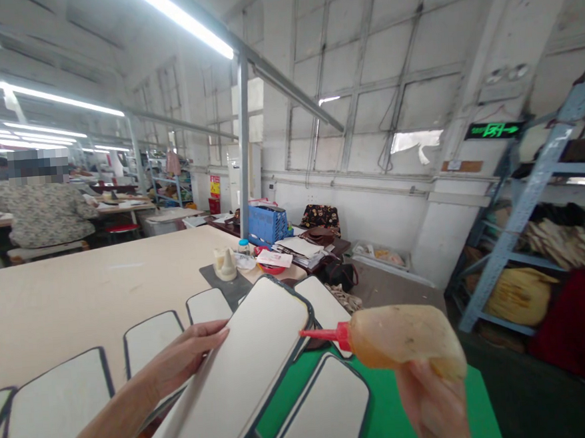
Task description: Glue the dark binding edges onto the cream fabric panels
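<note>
One view is given, taken by a head-worn camera placed above the near side of the desk (87,293). It is faced forward and slightly down across the desk. The left hand (194,352) and right hand (433,399) are seen close up at the desk's near side; the wall (371,203) is shown well beyond it, the shelf (525,213) to its right.

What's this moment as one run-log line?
left hand: holds white panel | right hand: holds squeeze bottle | red nozzle: at panel's dark edge, contact unclear | green mat: another panel on it
</note>
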Motion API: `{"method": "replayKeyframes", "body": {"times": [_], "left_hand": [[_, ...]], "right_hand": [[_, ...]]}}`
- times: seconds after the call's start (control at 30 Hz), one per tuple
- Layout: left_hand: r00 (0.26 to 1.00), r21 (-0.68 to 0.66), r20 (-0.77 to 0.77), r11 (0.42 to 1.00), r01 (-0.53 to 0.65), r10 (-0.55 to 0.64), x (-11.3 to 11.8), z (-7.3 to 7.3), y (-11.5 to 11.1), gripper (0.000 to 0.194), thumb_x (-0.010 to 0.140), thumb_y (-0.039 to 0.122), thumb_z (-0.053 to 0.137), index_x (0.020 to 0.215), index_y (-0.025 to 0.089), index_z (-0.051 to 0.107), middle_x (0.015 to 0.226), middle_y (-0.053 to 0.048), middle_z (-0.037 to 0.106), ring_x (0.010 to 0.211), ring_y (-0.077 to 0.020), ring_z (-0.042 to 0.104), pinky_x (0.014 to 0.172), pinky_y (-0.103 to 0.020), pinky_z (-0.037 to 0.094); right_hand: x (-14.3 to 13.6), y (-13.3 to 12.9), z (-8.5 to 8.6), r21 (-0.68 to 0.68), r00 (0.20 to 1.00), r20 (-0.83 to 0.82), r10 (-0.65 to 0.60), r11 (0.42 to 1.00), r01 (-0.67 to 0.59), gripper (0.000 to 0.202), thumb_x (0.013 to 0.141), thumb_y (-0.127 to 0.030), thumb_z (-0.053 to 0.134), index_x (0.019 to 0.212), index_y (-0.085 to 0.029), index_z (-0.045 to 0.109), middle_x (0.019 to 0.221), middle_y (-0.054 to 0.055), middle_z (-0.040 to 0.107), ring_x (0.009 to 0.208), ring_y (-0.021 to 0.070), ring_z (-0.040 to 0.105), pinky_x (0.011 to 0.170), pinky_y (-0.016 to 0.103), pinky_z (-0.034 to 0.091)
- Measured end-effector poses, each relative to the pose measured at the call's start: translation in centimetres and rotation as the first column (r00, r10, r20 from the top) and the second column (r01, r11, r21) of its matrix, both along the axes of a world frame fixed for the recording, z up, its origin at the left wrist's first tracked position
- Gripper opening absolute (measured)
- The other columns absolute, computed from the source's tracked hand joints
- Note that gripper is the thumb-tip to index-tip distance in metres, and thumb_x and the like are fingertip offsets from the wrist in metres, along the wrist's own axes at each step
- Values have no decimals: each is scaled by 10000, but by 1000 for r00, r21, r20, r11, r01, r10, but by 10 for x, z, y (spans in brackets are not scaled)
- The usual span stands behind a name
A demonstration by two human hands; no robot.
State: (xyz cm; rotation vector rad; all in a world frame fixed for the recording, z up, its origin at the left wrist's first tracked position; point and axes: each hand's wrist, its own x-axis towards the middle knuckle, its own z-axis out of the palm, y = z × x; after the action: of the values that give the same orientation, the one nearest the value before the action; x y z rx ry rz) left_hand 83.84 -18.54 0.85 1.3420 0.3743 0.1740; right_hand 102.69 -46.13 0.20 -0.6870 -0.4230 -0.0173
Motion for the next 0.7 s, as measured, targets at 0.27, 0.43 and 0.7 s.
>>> {"method": "replayKeyframes", "body": {"times": [0.27, 0.43, 0.7], "left_hand": [[999, -8, -2, 999, -42, 42, -1, 0, -4, 397, 714, 413, 728, 1045, 196, 712, 953, -80, 753, 798, -221, 703, 649, -240, 536], [998, -22, -1, 997, -67, 67, -1, 2, -8, 389, 710, 422, 731, 1009, 173, 713, 894, -80, 759, 735, -206, 703, 612, -233, 535], [992, -33, -24, 992, -125, 124, -1, 0, -9, 374, 686, 427, 750, 929, 144, 713, 840, -92, 759, 707, -206, 700, 619, -249, 546]], "right_hand": [[-5, 7, -2, -51, 998, 41, -45, 998, 47, 479, 633, -167, 757, 1081, -279, 633, 984, -21, 705, 874, 180, 638, 750, 273, 523], [-7, 10, -5, -39, 1000, -2, 5, 999, -6, 487, 587, -170, 791, 1045, -269, 657, 934, -34, 727, 820, 165, 659, 727, 249, 538], [-10, 13, -6, -46, 995, -50, 81, 995, -84, 542, 511, -173, 837, 1022, -269, 683, 920, -41, 740, 815, 140, 676, 753, 205, 540]]}}
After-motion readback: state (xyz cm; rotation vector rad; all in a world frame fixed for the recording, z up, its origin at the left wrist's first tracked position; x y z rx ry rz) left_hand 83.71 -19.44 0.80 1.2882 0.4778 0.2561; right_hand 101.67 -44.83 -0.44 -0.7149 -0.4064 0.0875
